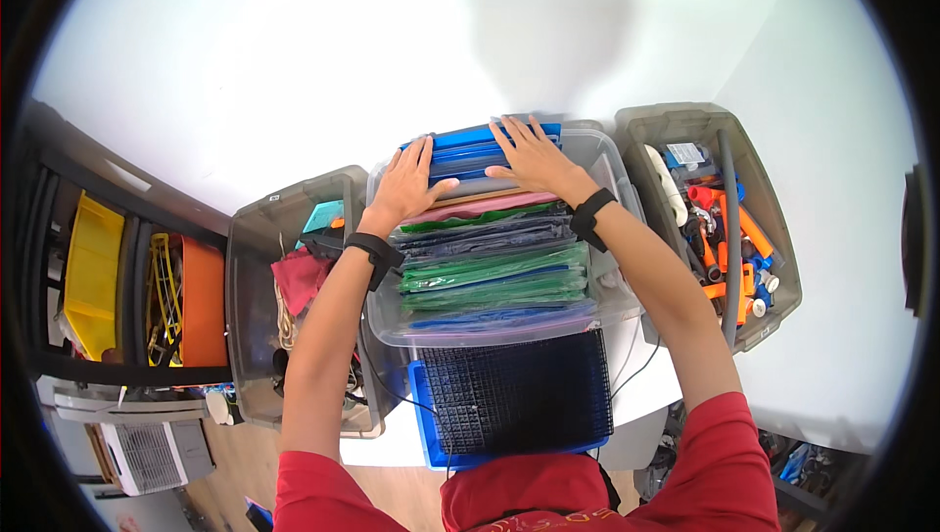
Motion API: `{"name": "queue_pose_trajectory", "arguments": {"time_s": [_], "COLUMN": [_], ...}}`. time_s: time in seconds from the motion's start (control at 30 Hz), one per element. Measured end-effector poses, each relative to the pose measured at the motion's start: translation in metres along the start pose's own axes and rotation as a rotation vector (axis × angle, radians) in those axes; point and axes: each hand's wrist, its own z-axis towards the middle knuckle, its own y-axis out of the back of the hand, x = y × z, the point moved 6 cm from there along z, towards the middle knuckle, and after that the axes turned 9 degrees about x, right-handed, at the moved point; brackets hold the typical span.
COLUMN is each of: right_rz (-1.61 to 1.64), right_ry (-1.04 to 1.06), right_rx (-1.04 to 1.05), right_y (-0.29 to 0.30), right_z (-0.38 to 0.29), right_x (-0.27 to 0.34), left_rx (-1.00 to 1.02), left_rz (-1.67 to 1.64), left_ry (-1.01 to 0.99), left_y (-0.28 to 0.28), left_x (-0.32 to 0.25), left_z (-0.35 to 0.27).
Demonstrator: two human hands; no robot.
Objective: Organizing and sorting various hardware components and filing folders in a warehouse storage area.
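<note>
A clear plastic storage bin (pixel 507 337) is packed with upright plastic folders and sleeves. My left hand (pixel 408 183) rests on the left end of the blue folders (pixel 470 150) at the bin's far side, its thumb towards me. Across their right part lies my right hand (pixel 534 159), fingers spread over the far edge and thumb pointing left. Neither hand is closed around a folder. Nearer to me come pink folders (pixel 507 203), dark sleeves (pixel 485 238), green sleeves (pixel 496 268) and blue sleeves (pixel 499 318). The hands hide parts of the blue stack.
Grey tubs flank the bin: the left tub (pixel 253 297) holds cloth and cords, the right tub (pixel 782 297) orange and blue parts. A black mesh tray (pixel 514 392) sits in a blue tray (pixel 420 414) before me. Cables cross the white table (pixel 646 370). Shelved bins (pixel 205 304) stand left.
</note>
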Motion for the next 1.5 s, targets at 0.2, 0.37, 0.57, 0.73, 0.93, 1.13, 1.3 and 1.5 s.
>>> {"name": "queue_pose_trajectory", "arguments": {"time_s": [0.2,0.37,0.57,0.73,0.93,1.13,1.3,1.5], "right_rz": [-0.042,0.152,0.186,0.182,0.208,0.448,0.376,0.214], "right_ry": [0.035,0.029,0.000,-0.015,-0.094,-0.053,-0.172,-0.297], "right_rx": [0.081,0.050,0.053,0.128,0.164,0.315,0.333,0.204], "right_y": [-0.017,-0.017,-0.022,-0.025,-0.023,-0.017,0.023,0.070], "right_z": [-0.008,-0.010,-0.004,0.002,0.008,-0.003,-0.019,-0.043], "right_x": [-0.001,0.003,-0.005,-0.008,-0.007,-0.016,-0.035,-0.055], "left_rx": [-0.009,0.040,0.054,0.021,0.028,0.354,0.202,0.196], "left_rz": [0.115,0.088,-0.016,-0.032,-0.075,-0.258,-0.158,-0.153], "left_ry": [-0.061,-0.039,0.021,0.028,0.123,0.223,0.188,0.349], "left_y": [-0.013,-0.027,-0.033,-0.032,-0.030,-0.026,0.023,0.056], "left_x": [-0.008,-0.001,0.002,0.003,0.009,0.012,0.017,0.020], "left_z": [0.007,0.007,0.013,0.015,0.017,0.010,-0.019,-0.060]}}
